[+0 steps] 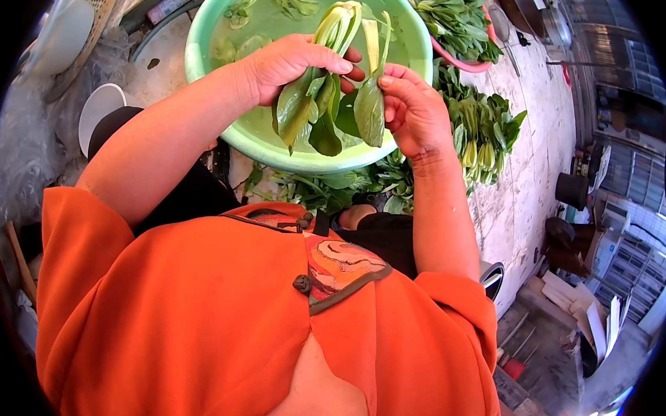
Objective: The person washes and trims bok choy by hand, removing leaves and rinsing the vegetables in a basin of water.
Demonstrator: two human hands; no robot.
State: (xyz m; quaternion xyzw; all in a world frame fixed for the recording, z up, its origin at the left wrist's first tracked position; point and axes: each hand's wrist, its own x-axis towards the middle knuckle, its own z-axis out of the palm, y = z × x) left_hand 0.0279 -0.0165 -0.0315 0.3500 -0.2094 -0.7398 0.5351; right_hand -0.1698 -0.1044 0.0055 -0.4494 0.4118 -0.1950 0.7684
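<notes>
Over a green basin of water, my left hand is closed around a bok choy, its pale stalks up and its leaves hanging down. Close beside it, my right hand pinches a single bok choy leaf by thumb and fingers, its stalk pointing up. Whether this leaf is still joined to the bunch, I cannot tell. More loose greens float at the far side of the water.
A red basin heaped with greens stands at the upper right. Below it, bunched bok choy lies on the pale floor. Cut leaves lie in front of the green basin. A white bowl and clear plastic are at left.
</notes>
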